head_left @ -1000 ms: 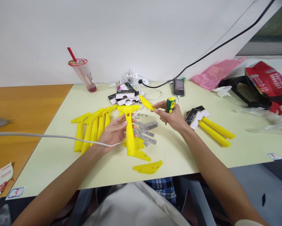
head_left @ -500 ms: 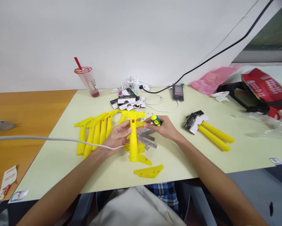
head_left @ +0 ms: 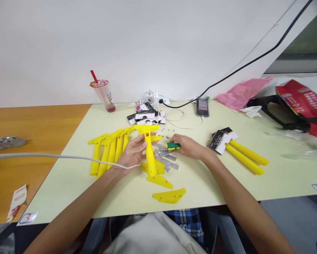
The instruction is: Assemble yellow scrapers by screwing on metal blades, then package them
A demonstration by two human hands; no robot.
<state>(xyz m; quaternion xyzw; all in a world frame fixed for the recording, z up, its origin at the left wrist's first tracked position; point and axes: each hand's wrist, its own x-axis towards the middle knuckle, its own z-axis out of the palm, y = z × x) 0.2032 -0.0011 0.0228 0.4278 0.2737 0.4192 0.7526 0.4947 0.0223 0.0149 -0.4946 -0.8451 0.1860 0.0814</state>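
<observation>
My left hand [head_left: 133, 152] grips a yellow T-shaped scraper handle [head_left: 149, 153], its wide head pointing away from me. A small yellow piece [head_left: 155, 138] shows beside the handle, by my left fingertips. In my right hand [head_left: 188, 146] is a green and yellow screwdriver [head_left: 173, 145], held low over the table; its shaft is hard to see. Beneath and between the hands lie several flat metal blades [head_left: 171, 163]. Small screws [head_left: 167, 136] are scattered just beyond my right fingers. Yellow blade covers [head_left: 159, 181] lie under the handle, and one more cover [head_left: 169, 195] sits closer to me.
Several yellow scraper handles [head_left: 96, 155] lie in a row at left. Two carded yellow tools [head_left: 247, 153] rest at right. Packaging cards [head_left: 145, 114], a cup with a straw [head_left: 104, 95] and a small device [head_left: 202, 107] stand behind. A grey cable [head_left: 81, 157] crosses my left forearm.
My right hand has moved away from the scraper handle and down toward the screws, with the screwdriver turned more level. The scraper handle tilts slightly in my left hand. The view shifts a little.
</observation>
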